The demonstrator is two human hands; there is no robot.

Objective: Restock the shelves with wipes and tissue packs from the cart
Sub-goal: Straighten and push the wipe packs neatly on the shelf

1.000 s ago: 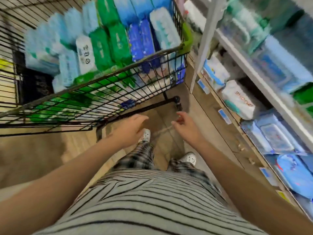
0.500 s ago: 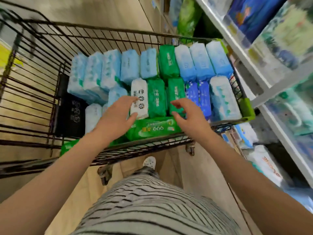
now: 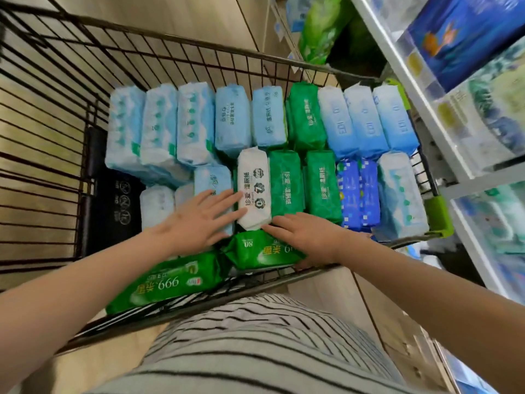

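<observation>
A black wire cart point(image 3: 176, 44) holds several packs of wipes and tissues, light blue, green, dark blue and white. My left hand point(image 3: 199, 217) reaches in with fingers spread, its fingertips against the left side of a white pack point(image 3: 253, 180) in the middle. My right hand point(image 3: 306, 237) lies with straight fingers on a green pack point(image 3: 255, 250) at the cart's near edge, its fingertips by the white pack's lower end. Neither hand holds anything.
White shelves point(image 3: 397, 61) with stocked packs run along the right side. A second green pack point(image 3: 164, 282) lies at the cart's near left. A green handle piece point(image 3: 437, 217) sits on the cart's right corner. Wooden floor surrounds the cart.
Both hands rose from near the floor into the cart. In the last half second they pushed further in and closed on the white pack from both sides.
</observation>
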